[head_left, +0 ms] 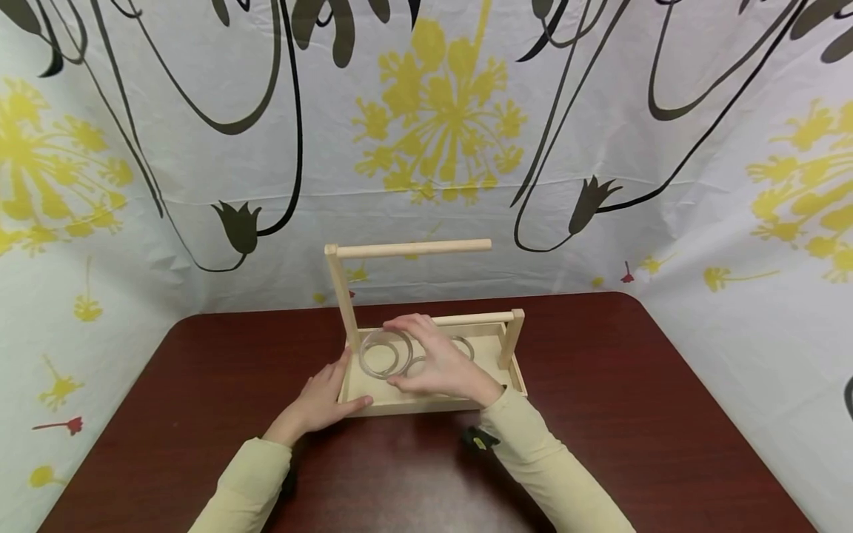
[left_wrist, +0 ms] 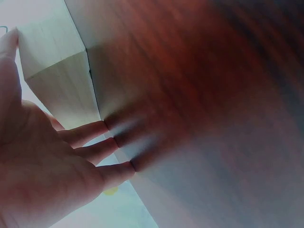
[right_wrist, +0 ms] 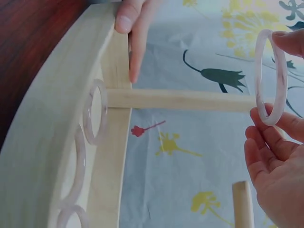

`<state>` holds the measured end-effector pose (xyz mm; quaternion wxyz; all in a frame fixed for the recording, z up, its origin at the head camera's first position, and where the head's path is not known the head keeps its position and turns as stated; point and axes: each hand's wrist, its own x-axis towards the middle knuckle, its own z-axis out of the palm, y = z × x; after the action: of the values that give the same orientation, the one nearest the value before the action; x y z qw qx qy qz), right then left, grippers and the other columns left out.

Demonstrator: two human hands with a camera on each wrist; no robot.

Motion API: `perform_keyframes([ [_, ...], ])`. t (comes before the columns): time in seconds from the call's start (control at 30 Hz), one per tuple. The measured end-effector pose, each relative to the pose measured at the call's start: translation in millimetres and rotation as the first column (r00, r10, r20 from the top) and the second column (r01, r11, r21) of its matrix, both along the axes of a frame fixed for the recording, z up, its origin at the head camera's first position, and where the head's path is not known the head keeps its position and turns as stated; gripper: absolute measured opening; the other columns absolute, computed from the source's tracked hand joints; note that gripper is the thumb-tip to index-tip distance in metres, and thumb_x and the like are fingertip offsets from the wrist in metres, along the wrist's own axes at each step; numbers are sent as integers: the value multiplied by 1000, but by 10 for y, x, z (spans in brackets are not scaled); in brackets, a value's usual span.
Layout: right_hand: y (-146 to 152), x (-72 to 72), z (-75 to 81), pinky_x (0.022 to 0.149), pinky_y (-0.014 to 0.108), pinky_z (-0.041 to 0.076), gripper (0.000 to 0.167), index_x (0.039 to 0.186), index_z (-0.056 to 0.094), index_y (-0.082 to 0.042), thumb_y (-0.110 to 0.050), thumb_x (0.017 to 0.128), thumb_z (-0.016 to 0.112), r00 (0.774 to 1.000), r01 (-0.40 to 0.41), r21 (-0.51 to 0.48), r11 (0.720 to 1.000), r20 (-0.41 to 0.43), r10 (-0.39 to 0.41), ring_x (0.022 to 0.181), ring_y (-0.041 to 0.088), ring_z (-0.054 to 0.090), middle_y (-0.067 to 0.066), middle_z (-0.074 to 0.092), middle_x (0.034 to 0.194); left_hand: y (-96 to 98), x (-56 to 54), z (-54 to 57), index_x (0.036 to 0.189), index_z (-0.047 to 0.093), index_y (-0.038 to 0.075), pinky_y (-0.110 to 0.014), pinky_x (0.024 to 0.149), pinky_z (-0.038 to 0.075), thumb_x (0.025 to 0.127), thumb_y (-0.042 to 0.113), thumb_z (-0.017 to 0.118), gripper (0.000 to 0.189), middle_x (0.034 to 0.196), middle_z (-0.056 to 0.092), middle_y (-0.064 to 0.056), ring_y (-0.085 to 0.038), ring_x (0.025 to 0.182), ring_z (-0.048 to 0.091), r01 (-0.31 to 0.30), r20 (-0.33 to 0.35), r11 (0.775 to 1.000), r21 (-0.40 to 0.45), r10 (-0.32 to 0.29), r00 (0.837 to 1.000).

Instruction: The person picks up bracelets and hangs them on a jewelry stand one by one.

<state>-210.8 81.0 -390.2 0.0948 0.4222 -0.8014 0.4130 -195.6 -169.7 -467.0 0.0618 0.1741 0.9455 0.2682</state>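
My right hand [head_left: 443, 363] pinches a translucent, pale bangle [right_wrist: 259, 71] between thumb and fingers, upright above the left part of a light wooden tray [head_left: 426, 406]. Three more pale bangles [right_wrist: 86, 118] lie inside the tray, partly covered by the right hand in the head view. My left hand [head_left: 320, 400] rests at the tray's left end, thumb over the front corner and fingers extended along the outer side. In the left wrist view, its fingertips [left_wrist: 124, 168] touch the tabletop.
A tall left post [head_left: 343, 296] carries an upper rod [head_left: 413, 249] whose right end is free. A lower rod [head_left: 473, 320] extends from a short right post [head_left: 512, 340]. The tray stands on a dark red table [head_left: 600, 414], with patterned cloth [head_left: 320, 163] behind.
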Motion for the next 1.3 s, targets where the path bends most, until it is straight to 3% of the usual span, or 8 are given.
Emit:
perform_keyframes([
  [0.57, 323, -90, 167, 96, 39, 40, 72, 134, 53, -4, -17, 71, 86, 996, 81, -21, 996, -28, -82, 117, 21, 45, 7, 52, 129, 38, -8, 28, 152, 10, -5, -69, 100, 22, 88, 51, 64, 101, 143, 34, -34, -49, 130, 34, -4, -2, 1000, 20, 4, 1000],
  [0.9, 566, -85, 222, 95, 45, 40, 70, 134, 53, -7, -17, 73, 85, 988, 153, -28, 988, 13, -152, 120, 20, 44, 5, 51, 131, 47, 37, -8, 152, 12, -4, -68, 100, 23, 87, 50, 66, 101, 143, 37, -31, -47, 130, 36, -13, 8, 1000, 22, 13, 1000],
  [1.3, 798, -183, 365, 95, 49, 39, 68, 133, 53, -2, -13, 74, 84, 976, 190, -62, 980, -97, -195, 119, 26, 45, 10, 52, 130, -4, 18, -11, 153, 11, -4, -68, 100, 24, 87, 52, 65, 102, 143, 36, -32, -47, 130, 36, -11, -5, 1000, 1, 11, 1000],
])
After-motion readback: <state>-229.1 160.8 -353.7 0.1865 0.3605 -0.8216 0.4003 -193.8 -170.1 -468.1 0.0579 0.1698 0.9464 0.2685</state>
